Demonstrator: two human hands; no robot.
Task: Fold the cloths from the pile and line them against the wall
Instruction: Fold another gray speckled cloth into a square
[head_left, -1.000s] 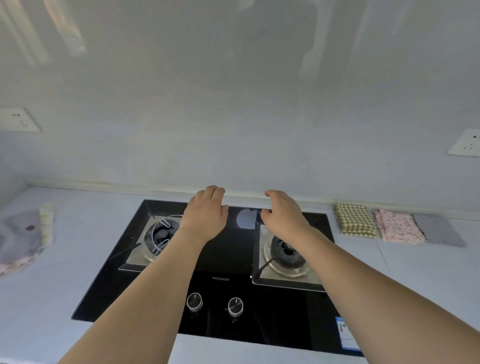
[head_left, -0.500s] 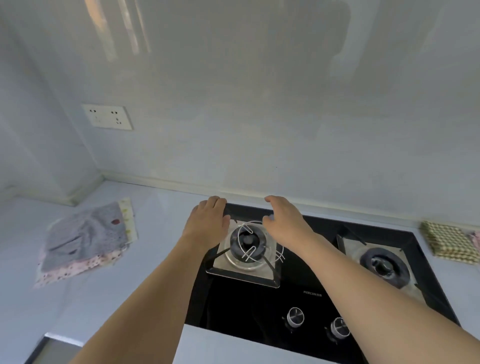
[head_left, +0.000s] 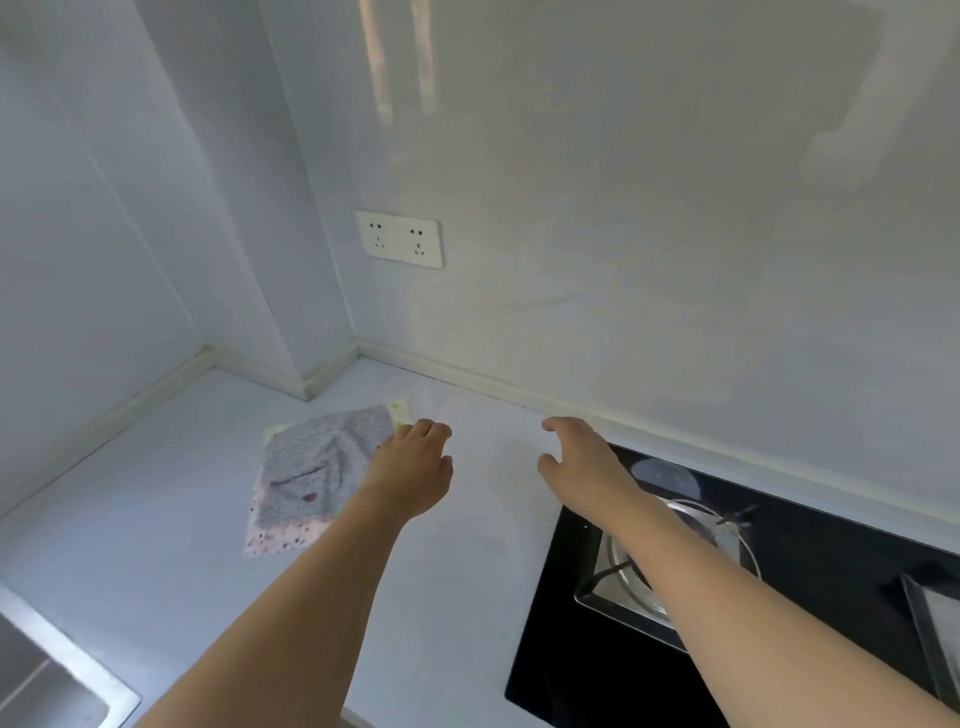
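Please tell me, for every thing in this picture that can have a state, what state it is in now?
Left hand: relaxed, empty, over the pile's right edge.
Right hand: relaxed, empty, above the counter.
Pile of cloths: unfolded, flat on the counter.
Grey cloth: on top, wrinkled.
Gas burner: no flame.
Wall sockets: nothing plugged in.

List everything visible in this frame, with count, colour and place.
cloth pile: one, grey cloth on top, pink dotted and pale yellow below, on the counter left of the hands
counter: one, white, across the foreground
socket: one double plate, white, on the back wall
hob: one, black, set in the counter at right
burner: one fully seen, steel, partly behind the right forearm
sink: one, steel, bottom left corner
left hand: over the pile's right edge, holding nothing
right hand: above the counter beside the hob, empty
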